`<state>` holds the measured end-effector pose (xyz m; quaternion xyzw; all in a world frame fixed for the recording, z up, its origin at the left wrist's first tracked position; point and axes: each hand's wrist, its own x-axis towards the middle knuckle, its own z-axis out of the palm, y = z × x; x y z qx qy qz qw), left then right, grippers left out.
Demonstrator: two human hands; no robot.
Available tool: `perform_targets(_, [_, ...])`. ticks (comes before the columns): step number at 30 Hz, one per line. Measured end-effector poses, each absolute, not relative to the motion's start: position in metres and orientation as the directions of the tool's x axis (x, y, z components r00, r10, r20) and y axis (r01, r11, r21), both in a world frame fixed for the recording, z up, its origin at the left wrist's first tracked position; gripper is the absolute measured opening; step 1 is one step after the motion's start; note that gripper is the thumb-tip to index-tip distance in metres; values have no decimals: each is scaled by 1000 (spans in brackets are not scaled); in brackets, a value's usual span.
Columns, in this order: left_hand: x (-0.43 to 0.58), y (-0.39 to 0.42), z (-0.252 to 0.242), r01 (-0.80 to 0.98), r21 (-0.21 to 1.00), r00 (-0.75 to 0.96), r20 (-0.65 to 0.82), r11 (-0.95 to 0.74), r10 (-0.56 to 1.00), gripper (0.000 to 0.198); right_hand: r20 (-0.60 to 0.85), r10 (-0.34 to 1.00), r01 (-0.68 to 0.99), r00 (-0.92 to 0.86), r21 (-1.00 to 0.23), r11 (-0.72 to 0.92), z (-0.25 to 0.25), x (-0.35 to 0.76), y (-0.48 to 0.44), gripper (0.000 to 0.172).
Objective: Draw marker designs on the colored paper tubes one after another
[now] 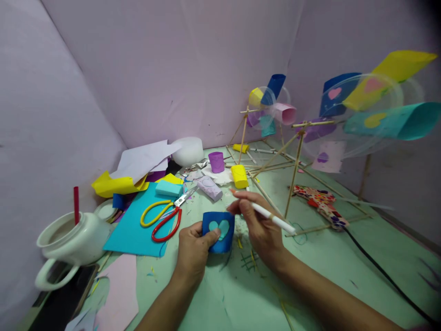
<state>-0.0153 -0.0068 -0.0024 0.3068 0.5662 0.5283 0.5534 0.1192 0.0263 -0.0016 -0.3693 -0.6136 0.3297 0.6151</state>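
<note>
A pale lilac left wall [31,115], rear wall [172,59] and right wall [379,27] border a light-green work surface [241,310]. Small dark specks [209,124] mark the rear wall. Lighting is diffuse, dimmer toward the right.

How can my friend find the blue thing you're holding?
Start at the pale green tabletop and find the left hand near its front. It holds a dark-blue piece. Its dark colour and turquoise heart set it apart from the yellow piece beyond.

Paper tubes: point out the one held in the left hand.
The dark blue tube with the turquoise heart: the left hand grips it, whereas the other tubes are in neither hand.
</note>
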Motion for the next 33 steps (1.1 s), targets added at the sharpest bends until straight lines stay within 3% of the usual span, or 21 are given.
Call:
perform_targets(2, [-16,-7,-3,-249,935,-198,-304,252,932,27,448,893,102,48,-891,442,1,122,31,15])
perform_targets(6, [-16,-8,2,-270,933,-222,-300,237,928,29,171,967,0,-189,-985,174,-4,123,35,42])
perform_targets(8, [-15,-8,3,-282,933,-236,-295,225,926,30,105,959,-13,-263,-994,105,-9,121,35,43])
perform_targets(12, [-15,-8,3,-279,931,-226,-303,237,926,33,117,951,-10,-288,-993,119,-14,121,35,36])
perform_targets(17, [-26,-3,5,-227,927,-75,-323,299,943,32,99,932,17,-348,-994,112,-15,129,42,36])
perform_targets(23, [-41,4,16,84,958,-72,-269,274,961,21,38,908,67,-417,-995,73,-13,124,38,38])
perform_targets(25, [-42,5,17,124,952,-89,-271,281,958,19,47,902,77,-428,-993,88,-11,122,36,37])
perform_targets(28, [-41,5,16,50,950,-111,-302,309,947,16,139,906,101,-399,-976,195,-7,124,35,31])
perform_targets(31, [-39,5,14,-8,945,-128,-327,328,936,14,313,939,110,-144,-938,330,3,130,34,21])
perform_targets(33, [-37,5,13,-17,942,-140,-333,334,933,13,405,914,28,20,-914,404,10,134,29,19])
